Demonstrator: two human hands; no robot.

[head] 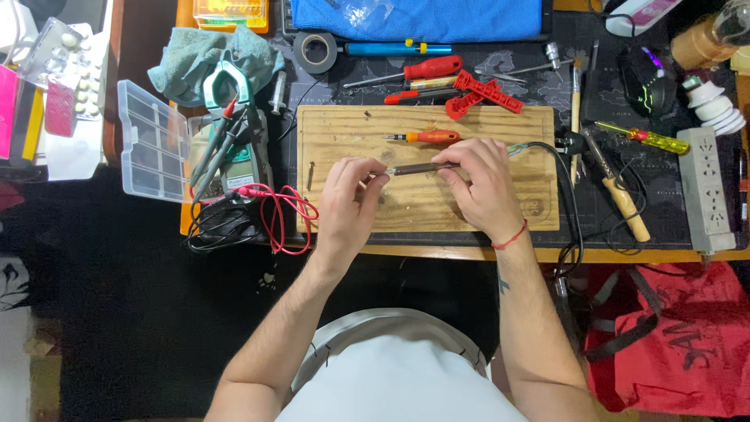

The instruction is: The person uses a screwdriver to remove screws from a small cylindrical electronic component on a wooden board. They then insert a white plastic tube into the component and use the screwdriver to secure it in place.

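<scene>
Both hands meet over the wooden board (426, 207) on the bench (641, 250). The left hand (349, 197) has its fingers pinched on the pale tip end of a dark slim rod (414, 168); the right hand (483, 184) has its fingers closed over the rod's other end, hiding how it joins the black cable (564, 168) that comes out beside that hand. An orange screwdriver (426, 137) lies just beyond the rod. The rod's make is hard to tell.
</scene>
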